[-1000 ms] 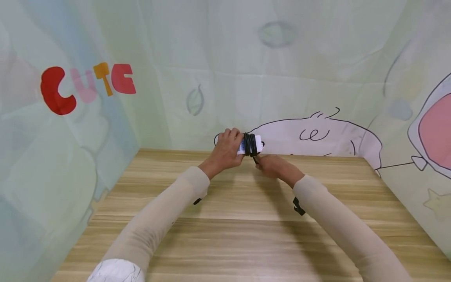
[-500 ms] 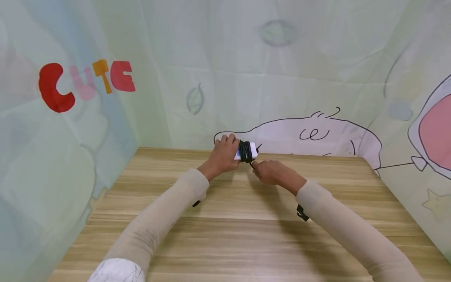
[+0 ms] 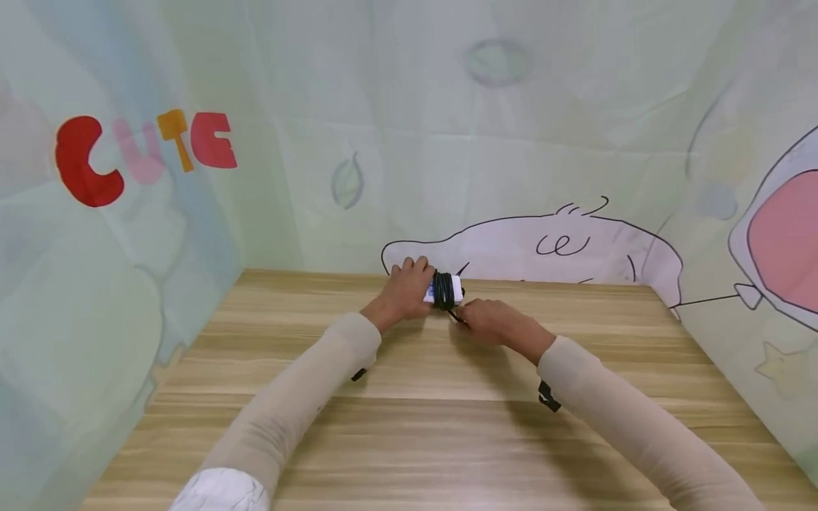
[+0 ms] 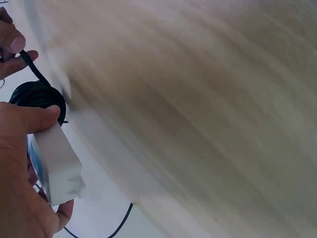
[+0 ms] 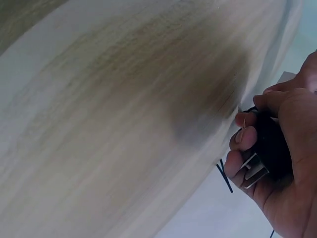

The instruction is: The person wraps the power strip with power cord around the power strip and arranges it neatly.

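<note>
My left hand point(image 3: 407, 289) grips a white block point(image 3: 456, 288) with a blue patch, above the far part of the table. A black power cord point(image 3: 443, 291) is wound in several turns round the block's middle. In the left wrist view the thumb presses by the coil point(image 4: 37, 96), and fingers wrap under the white block point(image 4: 59, 166). Just right of it, my right hand point(image 3: 491, 321) holds the cord's loose end. The right wrist view shows a black plug point(image 5: 275, 148) with metal prongs point(image 5: 256, 171) in that palm, fingers curled round it.
A wood-grain table point(image 3: 409, 440) lies under both arms. Behind it hangs a printed cloth backdrop point(image 3: 307, 106), its lower edge close beyond the hands. More cloth point(image 3: 83, 305) encloses the left and right sides.
Both hands have come down and slightly nearer with the white block, which sits lower over the table. The right hand keeps its hold on the cord end, just beside the block.
</note>
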A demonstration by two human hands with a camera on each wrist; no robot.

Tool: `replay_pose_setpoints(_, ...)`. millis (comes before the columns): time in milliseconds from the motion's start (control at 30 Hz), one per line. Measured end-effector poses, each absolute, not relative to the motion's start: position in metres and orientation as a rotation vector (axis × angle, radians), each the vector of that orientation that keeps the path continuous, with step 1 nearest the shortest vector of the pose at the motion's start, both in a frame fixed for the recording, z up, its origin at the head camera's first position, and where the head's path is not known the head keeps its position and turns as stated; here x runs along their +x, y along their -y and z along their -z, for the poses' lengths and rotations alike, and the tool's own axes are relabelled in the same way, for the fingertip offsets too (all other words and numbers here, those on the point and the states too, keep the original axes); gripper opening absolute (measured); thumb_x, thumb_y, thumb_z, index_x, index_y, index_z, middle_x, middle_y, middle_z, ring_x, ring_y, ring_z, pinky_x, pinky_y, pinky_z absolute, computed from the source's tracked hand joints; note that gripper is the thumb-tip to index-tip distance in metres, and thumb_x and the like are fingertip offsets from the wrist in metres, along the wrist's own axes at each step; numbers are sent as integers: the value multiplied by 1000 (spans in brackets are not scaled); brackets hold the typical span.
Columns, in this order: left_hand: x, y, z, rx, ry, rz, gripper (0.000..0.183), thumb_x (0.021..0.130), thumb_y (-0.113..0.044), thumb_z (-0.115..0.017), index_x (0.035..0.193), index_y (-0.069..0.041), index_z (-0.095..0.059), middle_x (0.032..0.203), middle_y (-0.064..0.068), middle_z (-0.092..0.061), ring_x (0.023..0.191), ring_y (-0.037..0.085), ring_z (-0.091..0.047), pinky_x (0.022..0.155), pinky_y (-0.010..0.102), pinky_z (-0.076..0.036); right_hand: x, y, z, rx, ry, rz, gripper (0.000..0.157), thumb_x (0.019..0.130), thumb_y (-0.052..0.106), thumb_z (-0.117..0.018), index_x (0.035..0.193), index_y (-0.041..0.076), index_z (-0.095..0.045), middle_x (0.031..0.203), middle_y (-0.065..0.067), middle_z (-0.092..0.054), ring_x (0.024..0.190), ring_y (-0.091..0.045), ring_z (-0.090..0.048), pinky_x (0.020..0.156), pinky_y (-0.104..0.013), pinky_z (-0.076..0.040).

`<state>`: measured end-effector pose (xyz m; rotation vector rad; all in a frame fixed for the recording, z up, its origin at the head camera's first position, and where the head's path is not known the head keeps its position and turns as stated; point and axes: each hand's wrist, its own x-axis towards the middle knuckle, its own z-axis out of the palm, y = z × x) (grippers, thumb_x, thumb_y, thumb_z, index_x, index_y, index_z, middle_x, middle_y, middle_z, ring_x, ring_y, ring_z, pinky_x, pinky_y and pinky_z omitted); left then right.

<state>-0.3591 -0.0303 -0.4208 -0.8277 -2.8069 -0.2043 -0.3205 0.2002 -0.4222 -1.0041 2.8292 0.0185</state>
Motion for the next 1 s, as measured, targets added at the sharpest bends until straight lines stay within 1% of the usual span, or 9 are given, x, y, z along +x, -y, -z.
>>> replay_pose_setpoints(100, -386, 31, 444, -820, 2821, 245, 68, 82, -28, -84, 141, -3, -62, 137, 15, -59, 121, 39, -56, 88, 70, -52, -327, -204, 433, -1028, -2836, 42, 24, 116, 28, -59, 100, 12, -67, 101, -9, -75, 85, -23, -68, 77, -52, -60)
replay_pose_setpoints(167, -397, 30, 448, -811, 2860, 272, 70, 81, -28, -85, 143, -5, -62, 138, 14, -58, 122, 39, -55, 88, 71, -52, -341, -212, 452, -1017, -2851, 107, 23, 115, 30, -61, 98, 15, -66, 95, -5, -72, 83, -20, -64, 73, -46, -57)
replay_pose_setpoints(333, -391, 21, 425, -787, 2962, 229, 71, 86, -23, -84, 150, -3, -61, 145, 18, -58, 129, 42, -56, 101, 64, -53, -374, -228, 495, -972, -2877, 206, 16, 111, 29, -67, 98, 21, -65, 90, 2, -67, 80, -16, -59, 70, -39, -51)
replay_pose_setpoints(500, -408, 17, 434, -776, 2974, 157, 80, 84, -32, -89, 154, -6, -60, 147, 14, -57, 129, 39, -55, 92, 70, -53, -375, -230, 508, -1022, -2954, 103, 11, 109, 27, -69, 100, 23, -65, 93, 3, -67, 79, -15, -60, 66, -38, -51)
replay_pose_setpoints(533, -410, 15, 434, -768, 2989, 138, 81, 86, -34, -90, 156, -8, -59, 150, 13, -56, 131, 38, -55, 93, 69, -54, -374, -229, 508, -1015, -2970, 85, 12, 109, 28, -68, 100, 23, -65, 94, 3, -67, 78, -15, -60, 65, -38, -51)
replay_pose_setpoints(600, -416, 15, 438, -759, 2987, 106, 81, 86, -35, -90, 157, -9, -59, 151, 12, -56, 133, 39, -55, 93, 66, -54, -363, -222, 497, -995, -2985, 53, 13, 110, 29, -68, 102, 20, -65, 96, 0, -69, 79, -17, -60, 65, -40, -52)
replay_pose_setpoints(733, -436, 17, 457, -739, 3006, 189, 82, 87, -34, -88, 159, -10, -57, 154, 12, -54, 137, 40, -52, 108, 65, -52, -348, -212, 473, -910, -2940, 48, 18, 112, 34, -65, 102, 19, -65, 94, 0, -69, 78, -16, -59, 65, -43, -52)
replay_pose_setpoints(833, -451, 20, 473, -752, 2988, 263, 84, 84, -37, -88, 158, -12, -57, 151, 10, -53, 134, 39, -52, 110, 67, -50, -335, -206, 449, -856, -2866, 105, 17, 112, 32, -66, 104, 17, -66, 92, 0, -68, 77, -15, -59, 66, -42, -52)
replay_pose_setpoints(1000, -455, 24, 479, -771, 2959, 261, 85, 82, -40, -87, 158, -14, -58, 148, 8, -54, 130, 38, -53, 107, 67, -52, -309, -194, 405, -744, -2759, 251, 23, 113, 30, -67, 118, 8, -73, 107, -10, -78, 88, -18, -68, 82, -39, -58)
